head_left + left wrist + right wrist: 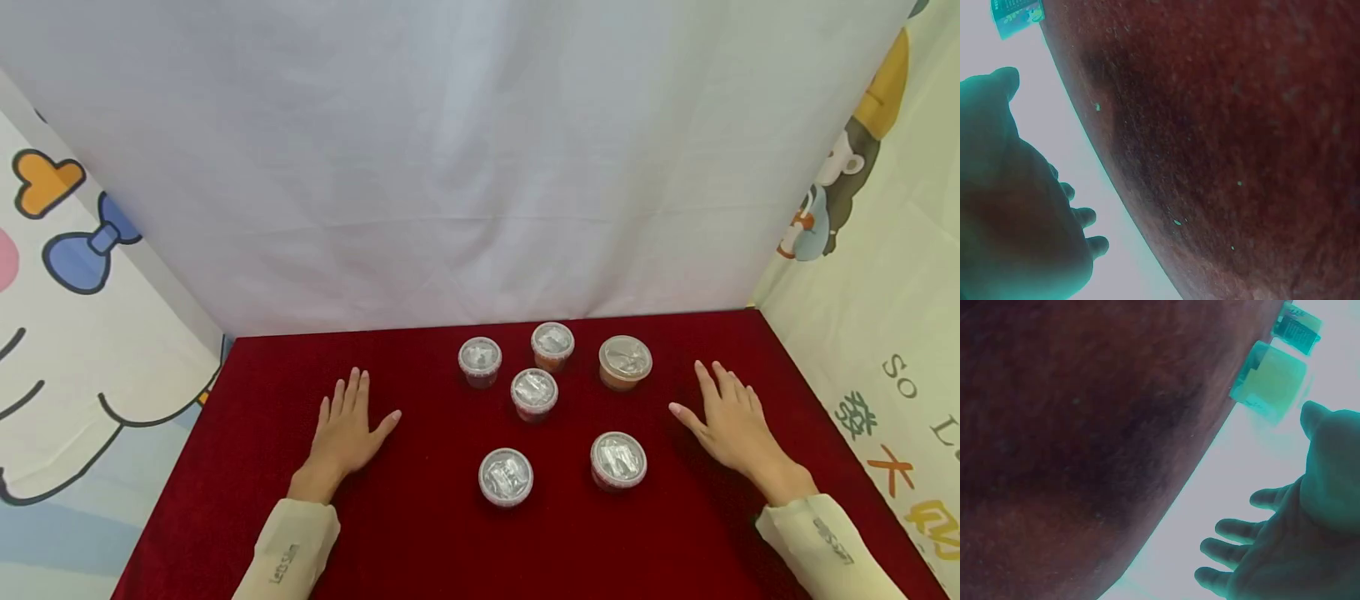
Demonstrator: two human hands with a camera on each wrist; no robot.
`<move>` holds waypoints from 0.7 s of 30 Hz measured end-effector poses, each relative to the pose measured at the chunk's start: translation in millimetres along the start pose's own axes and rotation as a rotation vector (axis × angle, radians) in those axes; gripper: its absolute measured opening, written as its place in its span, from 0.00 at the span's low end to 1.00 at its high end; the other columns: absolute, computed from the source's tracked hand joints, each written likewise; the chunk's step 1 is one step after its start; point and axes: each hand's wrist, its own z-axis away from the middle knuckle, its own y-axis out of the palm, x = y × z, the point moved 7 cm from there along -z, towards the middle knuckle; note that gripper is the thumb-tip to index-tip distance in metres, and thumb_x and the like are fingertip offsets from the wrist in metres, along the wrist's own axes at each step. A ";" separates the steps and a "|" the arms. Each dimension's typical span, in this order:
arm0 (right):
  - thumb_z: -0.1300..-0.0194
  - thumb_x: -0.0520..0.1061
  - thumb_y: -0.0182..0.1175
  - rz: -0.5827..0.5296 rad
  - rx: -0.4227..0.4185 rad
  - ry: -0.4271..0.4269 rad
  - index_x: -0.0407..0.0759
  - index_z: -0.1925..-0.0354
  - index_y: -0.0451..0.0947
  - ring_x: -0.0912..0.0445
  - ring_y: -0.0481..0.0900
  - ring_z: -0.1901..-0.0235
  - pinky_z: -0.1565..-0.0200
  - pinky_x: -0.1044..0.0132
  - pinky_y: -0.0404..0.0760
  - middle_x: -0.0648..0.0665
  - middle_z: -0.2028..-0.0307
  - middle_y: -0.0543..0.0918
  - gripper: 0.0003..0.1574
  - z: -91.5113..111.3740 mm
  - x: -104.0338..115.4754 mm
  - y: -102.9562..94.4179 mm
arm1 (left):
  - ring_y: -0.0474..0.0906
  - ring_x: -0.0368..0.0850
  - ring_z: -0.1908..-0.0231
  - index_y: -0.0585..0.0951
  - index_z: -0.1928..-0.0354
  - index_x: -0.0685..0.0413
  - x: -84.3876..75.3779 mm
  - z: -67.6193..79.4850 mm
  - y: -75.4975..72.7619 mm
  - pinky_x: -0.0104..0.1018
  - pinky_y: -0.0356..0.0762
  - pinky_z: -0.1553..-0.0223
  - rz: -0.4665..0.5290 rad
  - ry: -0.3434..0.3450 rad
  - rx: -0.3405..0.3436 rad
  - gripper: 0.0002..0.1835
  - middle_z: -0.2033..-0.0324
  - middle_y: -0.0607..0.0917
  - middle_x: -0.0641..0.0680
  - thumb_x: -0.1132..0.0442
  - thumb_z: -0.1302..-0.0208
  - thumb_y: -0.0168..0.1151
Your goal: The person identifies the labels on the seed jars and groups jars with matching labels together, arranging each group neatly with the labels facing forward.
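Observation:
Several small round tubs with clear, foil-like lids are spread over the dark red cloth (420,533). Toward the back are a tub (480,357), another tub (552,340) with orange contents, and a wider tub (625,360) with tan contents. A tub (534,390) sits in the middle; in front are a left tub (506,477) and a right tub (618,460). My left hand (343,437) is at the left, palm down, fingers straight, holding nothing. My right hand (737,433) lies likewise at the right, nearest the wider and front-right tubs.
A white curtain (465,183) hangs behind the cloth's far edge. Printed fabric walls stand on both sides, the left wall (90,350) with cartoon shapes and the right wall (900,317) with a figure and lettering.

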 end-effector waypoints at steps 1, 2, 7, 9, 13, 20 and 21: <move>0.20 0.60 0.57 0.001 -0.001 -0.002 0.21 0.22 0.50 0.17 0.54 0.30 0.31 0.20 0.53 0.13 0.26 0.54 0.54 0.5 1.3 -0.3 | 0.35 0.71 0.18 0.40 0.17 0.67 -0.6 0.4 0.5 0.68 0.33 0.21 0.003 0.002 0.002 0.50 0.16 0.40 0.68 0.39 0.19 0.49; 0.20 0.60 0.57 0.001 -0.001 -0.003 0.21 0.22 0.50 0.18 0.54 0.30 0.31 0.20 0.53 0.13 0.26 0.54 0.54 0.9 2.6 -0.6 | 0.35 0.71 0.18 0.40 0.17 0.67 -1.5 0.8 0.9 0.68 0.33 0.21 0.003 0.002 0.006 0.50 0.16 0.40 0.68 0.40 0.19 0.50; 0.21 0.59 0.59 -0.008 -0.005 -0.011 0.22 0.22 0.51 0.20 0.55 0.29 0.30 0.21 0.53 0.15 0.26 0.56 0.53 2.4 12.5 -4.1 | 0.34 0.71 0.18 0.38 0.16 0.66 -5.0 3.5 1.9 0.67 0.33 0.21 0.002 0.002 0.026 0.50 0.16 0.39 0.68 0.40 0.18 0.50; 0.21 0.59 0.59 -0.009 -0.007 -0.018 0.23 0.22 0.51 0.20 0.55 0.28 0.30 0.21 0.53 0.15 0.26 0.56 0.53 2.8 16.5 -5.5 | 0.34 0.71 0.18 0.38 0.16 0.66 -6.4 4.2 2.7 0.67 0.33 0.21 -0.001 0.002 0.035 0.50 0.16 0.39 0.68 0.40 0.18 0.50; 0.21 0.58 0.60 -0.009 -0.014 -0.033 0.23 0.22 0.51 0.21 0.56 0.28 0.30 0.22 0.53 0.16 0.26 0.57 0.53 3.6 24.2 -8.0 | 0.35 0.71 0.18 0.38 0.16 0.65 -9.5 4.7 4.5 0.67 0.35 0.21 -0.015 0.013 0.045 0.50 0.16 0.39 0.67 0.40 0.18 0.49; 0.22 0.56 0.62 -0.004 -0.042 -0.066 0.24 0.22 0.53 0.22 0.58 0.28 0.30 0.23 0.54 0.17 0.27 0.59 0.51 4.1 41.2 -14.8 | 0.38 0.70 0.18 0.42 0.16 0.66 -23.1 6.3 0.8 0.68 0.37 0.21 0.000 0.057 0.025 0.50 0.16 0.43 0.67 0.39 0.19 0.51; 0.23 0.56 0.62 -0.002 -0.048 -0.074 0.24 0.22 0.54 0.22 0.58 0.29 0.30 0.23 0.55 0.17 0.27 0.60 0.51 4.3 43.9 -16.0 | 0.38 0.70 0.18 0.42 0.16 0.65 -24.7 6.6 0.4 0.67 0.37 0.20 0.001 0.058 0.026 0.50 0.16 0.43 0.67 0.39 0.19 0.52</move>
